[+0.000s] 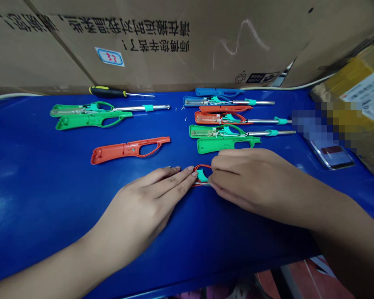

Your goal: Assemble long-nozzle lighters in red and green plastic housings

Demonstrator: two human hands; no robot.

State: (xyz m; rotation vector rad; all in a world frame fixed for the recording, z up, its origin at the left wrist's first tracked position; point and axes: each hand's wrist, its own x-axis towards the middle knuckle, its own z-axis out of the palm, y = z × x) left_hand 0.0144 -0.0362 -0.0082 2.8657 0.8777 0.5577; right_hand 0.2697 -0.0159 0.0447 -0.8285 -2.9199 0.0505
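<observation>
Two hands meet over an orange lighter piece (202, 175) on a blue table (34, 187).

The left hand (149, 199) lies flat, fingers straight and together, with its fingertips touching the piece's left end. The right hand (249, 178) covers the right part with its fingers curled down onto it; whether it grips the piece cannot be told. The piece lies on the table between the fingertips, showing a teal trigger. Behind it lie an orange shell (129, 149), a green lighter (90, 115), a row of open lighters (224, 124) and a screwdriver (112, 92), in front of cardboard boxes (174, 41).
</observation>
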